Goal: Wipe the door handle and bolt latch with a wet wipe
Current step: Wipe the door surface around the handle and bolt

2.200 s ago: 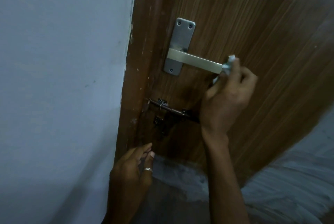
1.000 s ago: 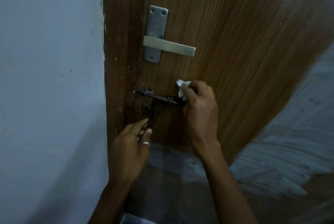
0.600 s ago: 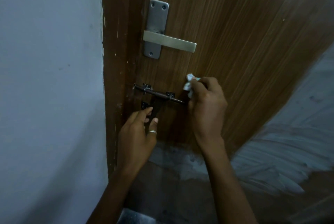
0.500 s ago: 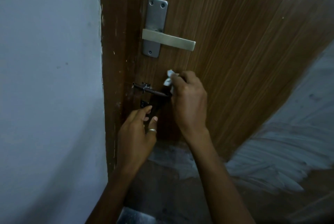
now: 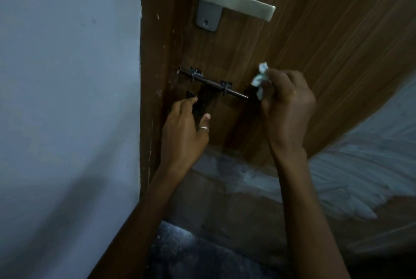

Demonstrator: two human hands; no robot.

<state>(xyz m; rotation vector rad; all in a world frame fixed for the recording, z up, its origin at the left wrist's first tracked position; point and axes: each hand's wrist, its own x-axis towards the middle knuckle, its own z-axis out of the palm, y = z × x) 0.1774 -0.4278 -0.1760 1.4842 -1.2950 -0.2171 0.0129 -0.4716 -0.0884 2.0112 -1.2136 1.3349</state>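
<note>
1. My left hand, fingers loosely spread and holding nothing, rests just below the bolt latch.
2. My right hand pinches the crumpled wet wipe just right of the latch's rod tip.
3. The door handle sits above the latch.

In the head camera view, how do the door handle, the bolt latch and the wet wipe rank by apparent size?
1. door handle, cut off at the top edge
2. bolt latch, nearly as long but thinner
3. wet wipe, crumpled in the right hand
</note>
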